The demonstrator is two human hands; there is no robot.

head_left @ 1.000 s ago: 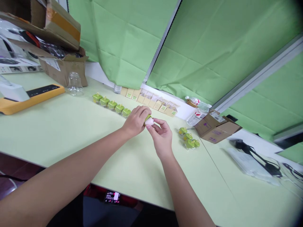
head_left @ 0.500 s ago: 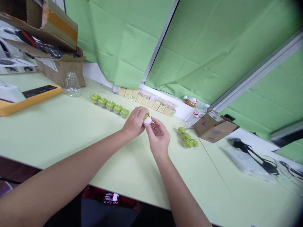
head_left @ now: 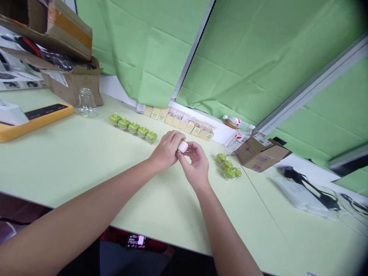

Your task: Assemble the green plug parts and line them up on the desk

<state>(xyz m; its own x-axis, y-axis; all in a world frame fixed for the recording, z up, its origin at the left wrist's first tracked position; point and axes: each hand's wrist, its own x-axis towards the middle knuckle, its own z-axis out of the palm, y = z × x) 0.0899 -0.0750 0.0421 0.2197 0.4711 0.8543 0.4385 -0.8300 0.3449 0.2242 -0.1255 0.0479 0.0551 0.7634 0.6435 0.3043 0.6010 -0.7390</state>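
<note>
Over the middle of the table, my left hand (head_left: pixel 168 150) is closed around a small green cover (head_left: pixel 177 147), mostly hidden under its fingers. A rounded white case, like an earbud case (head_left: pixel 183 146), sticks out of the cover's right side. My right hand (head_left: pixel 196 164) pinches at this white case, its thumb at the lower edge and its index finger at the far right side. How deep the case sits in the cover is hidden. Left of the hands stands a row of several green lidded pieces in clear packs (head_left: pixel 133 127). Several similar green pieces (head_left: pixel 230 173) cluster to the right.
Small tan boxes (head_left: pixel 178 120) line the wall. Plastic bottles (head_left: pixel 234 142) and a cardboard box (head_left: pixel 258 153) stand at the right, near black cables (head_left: pixel 319 197). At left are a clear jar (head_left: pixel 86 103), a yellow-edged device (head_left: pixel 48 115) and an open carton (head_left: pixel 74 86).
Both hands have shifted slightly right with the cover and the white case. The case has turned a little and shows more of its white side.
</note>
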